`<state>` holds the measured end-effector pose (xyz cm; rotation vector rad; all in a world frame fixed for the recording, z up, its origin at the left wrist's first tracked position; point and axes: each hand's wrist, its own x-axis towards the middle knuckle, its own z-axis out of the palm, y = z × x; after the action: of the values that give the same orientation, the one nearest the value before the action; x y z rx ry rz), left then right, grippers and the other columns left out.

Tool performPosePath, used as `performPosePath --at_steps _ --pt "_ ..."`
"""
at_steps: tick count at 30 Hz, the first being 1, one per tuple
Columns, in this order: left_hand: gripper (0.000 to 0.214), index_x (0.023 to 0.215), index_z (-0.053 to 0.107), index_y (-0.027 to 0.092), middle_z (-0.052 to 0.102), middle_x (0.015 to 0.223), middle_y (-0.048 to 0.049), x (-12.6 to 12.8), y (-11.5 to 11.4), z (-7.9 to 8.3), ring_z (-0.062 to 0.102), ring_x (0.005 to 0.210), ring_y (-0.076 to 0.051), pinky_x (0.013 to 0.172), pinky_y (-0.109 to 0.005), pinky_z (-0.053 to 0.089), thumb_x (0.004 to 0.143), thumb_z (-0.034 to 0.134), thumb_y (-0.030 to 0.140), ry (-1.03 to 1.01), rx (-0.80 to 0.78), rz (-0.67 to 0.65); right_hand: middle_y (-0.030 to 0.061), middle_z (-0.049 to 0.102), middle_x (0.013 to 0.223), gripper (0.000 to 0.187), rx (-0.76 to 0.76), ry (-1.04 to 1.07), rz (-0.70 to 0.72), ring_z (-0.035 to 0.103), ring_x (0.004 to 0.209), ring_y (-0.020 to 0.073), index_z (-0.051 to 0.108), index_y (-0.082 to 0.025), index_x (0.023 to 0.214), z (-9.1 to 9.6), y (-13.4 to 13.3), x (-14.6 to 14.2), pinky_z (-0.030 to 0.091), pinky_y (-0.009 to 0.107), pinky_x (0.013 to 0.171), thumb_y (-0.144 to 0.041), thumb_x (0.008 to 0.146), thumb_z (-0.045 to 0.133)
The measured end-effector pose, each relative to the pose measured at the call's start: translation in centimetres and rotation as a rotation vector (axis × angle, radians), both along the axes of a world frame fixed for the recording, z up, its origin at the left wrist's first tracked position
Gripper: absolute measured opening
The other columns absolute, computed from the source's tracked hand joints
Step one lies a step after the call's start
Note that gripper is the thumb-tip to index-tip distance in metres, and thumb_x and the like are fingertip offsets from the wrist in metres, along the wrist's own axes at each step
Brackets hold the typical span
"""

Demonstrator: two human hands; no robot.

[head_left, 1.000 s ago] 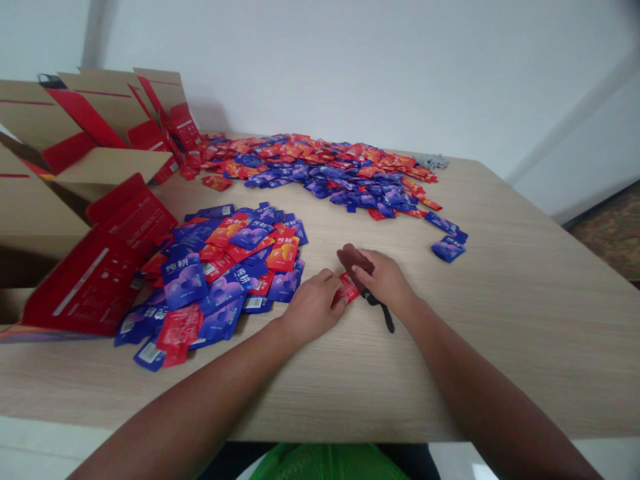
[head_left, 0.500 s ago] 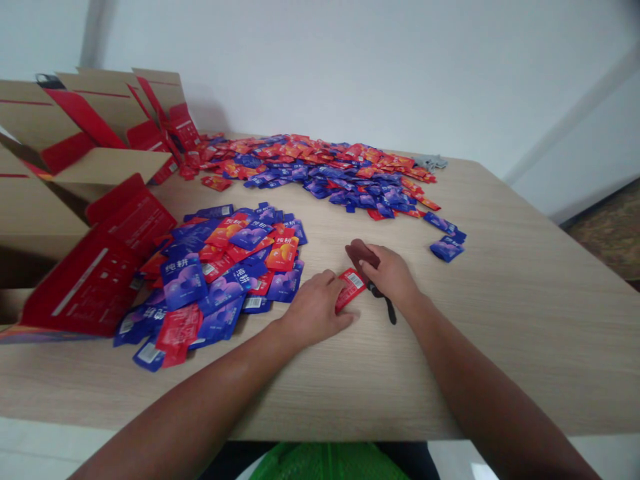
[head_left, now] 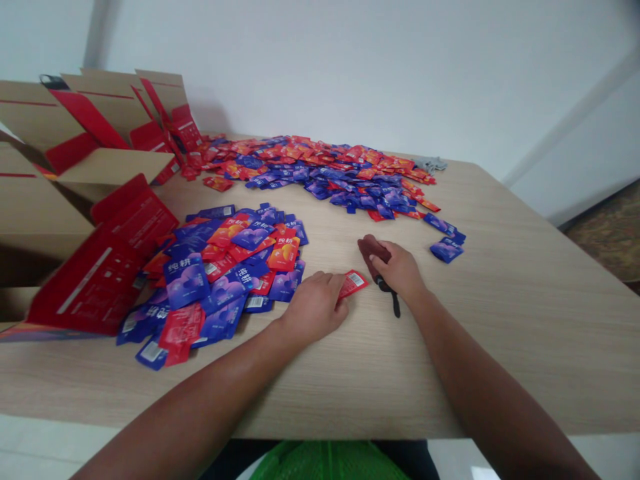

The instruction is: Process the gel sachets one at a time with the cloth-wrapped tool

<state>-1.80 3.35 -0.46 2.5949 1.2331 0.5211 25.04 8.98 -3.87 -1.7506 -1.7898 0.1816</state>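
Note:
My left hand (head_left: 319, 305) rests on the tabletop with its fingers closed on a small red packet (head_left: 354, 284). The packet's barcode end sticks out to the right; the rest is under my fingers. My right hand (head_left: 400, 267) grips a flat, brown item (head_left: 370, 252) with a thin black strap or tail (head_left: 396, 305) trailing toward me. What kind of item it is, I cannot make out. A gap separates it from the red packet. Just left of my left hand lies a loose heap of purple and red-orange packets (head_left: 227, 288).
Open red cardboard boxes (head_left: 85, 293) with raised tan flaps stand along the left. A long pile of packets (head_left: 320, 170) stretches across the back by the wall. A few purple packets (head_left: 447, 249) lie at the right, and a grey cloth (head_left: 431, 163) behind.
My right hand has shifted right with the brown item, away from the packet. My left hand has turned slightly, its thumb drawn in, and the red packet lies at a flatter angle.

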Motion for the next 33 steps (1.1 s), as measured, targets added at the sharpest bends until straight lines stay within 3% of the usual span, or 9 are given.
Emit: performPosePath --at_steps 7,11,14,19,25,28,31,33 --pt "0.034 0.136 0.061 0.019 0.076 0.118 -0.0098 -0.4 1.0 -0.8 0.073 0.108 -0.026 0.097 -0.040 0.059 0.103 0.053 0.016 -0.196 -0.002 0.078 0.0088 0.080 0.117 0.039 0.002 0.020 -0.004 0.073 0.103 0.0290 0.074 -0.022 0.127 0.1 0.0 0.1 0.056 0.041 0.090 -0.031 0.090 0.068" --pt "0.037 0.137 0.061 0.020 0.074 0.129 -0.0093 -0.2 1.4 -1.6 0.072 0.115 -0.023 0.103 -0.037 0.059 0.102 0.054 0.012 -0.365 -0.024 0.126 0.0085 0.080 0.115 0.038 0.006 0.032 -0.004 0.073 0.101 0.0292 0.074 -0.023 0.126 0.2 0.0 0.0 0.056 0.041 0.088 -0.031 0.090 0.068" --pt "0.038 0.137 0.062 0.021 0.072 0.130 -0.0099 -0.1 1.4 -1.9 0.070 0.120 -0.024 0.106 -0.038 0.058 0.100 0.057 0.010 -0.356 -0.017 0.140 0.0092 0.080 0.116 0.039 0.002 0.039 0.002 0.073 0.102 0.0292 0.074 -0.023 0.128 0.2 0.0 0.0 0.056 0.041 0.088 -0.032 0.090 0.068" --pt "0.013 0.110 0.070 0.019 0.071 0.116 -0.0108 -0.4 1.1 -1.3 0.067 0.111 -0.026 0.101 -0.042 0.056 0.102 0.060 0.020 -0.184 0.011 0.065 0.0103 0.079 0.119 0.039 -0.002 0.053 -0.005 0.073 0.103 0.0293 0.075 -0.022 0.128 0.2 0.0 -0.1 0.057 0.042 0.091 -0.033 0.090 0.069" --pt "0.006 0.099 0.071 0.021 0.069 0.114 -0.0097 -0.3 0.4 -0.7 0.064 0.109 -0.027 0.098 -0.041 0.055 0.095 0.066 0.019 -0.149 -0.020 -0.162 0.0086 0.081 0.113 0.038 0.025 0.144 0.012 0.074 0.099 0.0293 0.076 -0.023 0.125 0.8 -0.5 -0.6 0.058 0.045 0.092 -0.034 0.090 0.069" --pt "0.010 0.102 0.073 0.021 0.069 0.118 -0.0098 -0.1 0.3 -0.8 0.064 0.109 -0.028 0.097 -0.042 0.054 0.093 0.068 0.018 -0.140 -0.024 -0.173 0.0078 0.080 0.115 0.038 0.107 0.246 0.114 0.075 0.101 0.0285 0.074 -0.023 0.127 1.4 -1.4 -1.7 0.058 0.044 0.093 -0.035 0.091 0.070" --pt "0.010 0.101 0.074 0.022 0.070 0.116 -0.0093 -0.1 0.4 -1.0 0.064 0.111 -0.027 0.099 -0.042 0.054 0.094 0.067 0.018 -0.173 -0.033 -0.174 0.0072 0.079 0.122 0.041 0.158 0.243 0.318 0.074 0.106 0.0277 0.072 -0.025 0.131 2.1 -2.6 -3.3 0.058 0.043 0.097 -0.030 0.091 0.071" --pt "0.009 0.097 0.074 0.022 0.070 0.110 -0.0087 0.0 0.6 -1.2 0.065 0.108 -0.027 0.097 -0.041 0.054 0.093 0.068 0.016 -0.192 -0.052 -0.170 0.0067 0.077 0.126 0.042 0.113 0.205 0.472 0.073 0.112 0.0275 0.070 -0.027 0.134 2.3 -3.2 -4.4 0.057 0.043 0.101 -0.026 0.092 0.069"
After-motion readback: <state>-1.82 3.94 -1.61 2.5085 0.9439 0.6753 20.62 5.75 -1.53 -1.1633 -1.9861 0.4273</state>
